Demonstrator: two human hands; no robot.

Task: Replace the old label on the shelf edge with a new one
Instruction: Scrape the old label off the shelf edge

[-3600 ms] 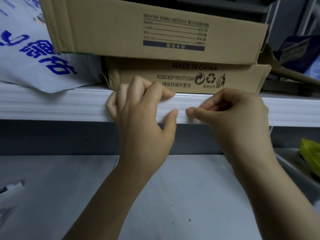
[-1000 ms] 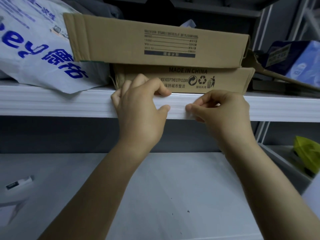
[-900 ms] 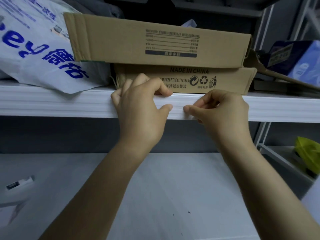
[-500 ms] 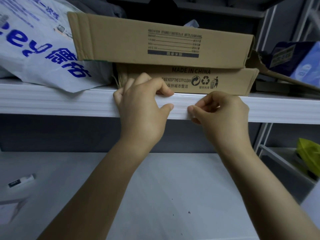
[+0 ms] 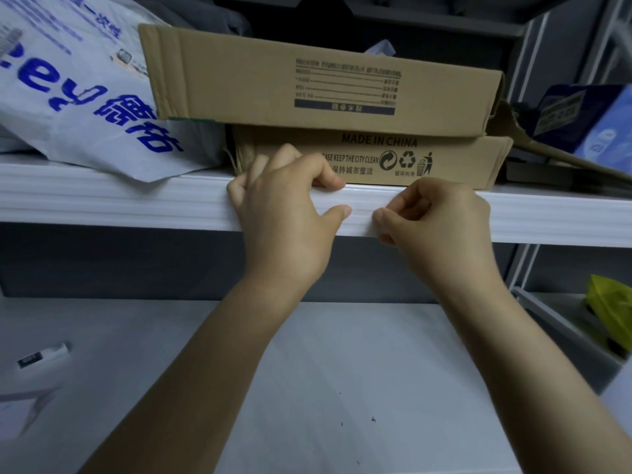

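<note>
The white ribbed shelf edge [image 5: 119,206] runs across the view. My left hand [image 5: 284,217] grips it, fingers curled over the top and thumb on the front face. My right hand [image 5: 434,227] is close beside it, fingers curled, thumb tip on the front and a fingertip under the lower lip. Between the two thumbs lies the label [image 5: 362,217], a white strip barely distinct from the edge. My right hand pinches at its right end. No print on the label can be made out.
Two stacked cardboard boxes [image 5: 307,80] sit on the shelf just behind my hands, with a white printed bag [image 5: 78,104] to the left and a blue pack [image 5: 588,121] to the right. On the lower shelf [image 5: 359,371] lies a small white item [image 5: 41,357]. A yellow-green object [image 5: 608,309] is at the right.
Both hands stay at the same spot on the shelf edge. My right thumb has shifted slightly along the front face; the view has drifted a little.
</note>
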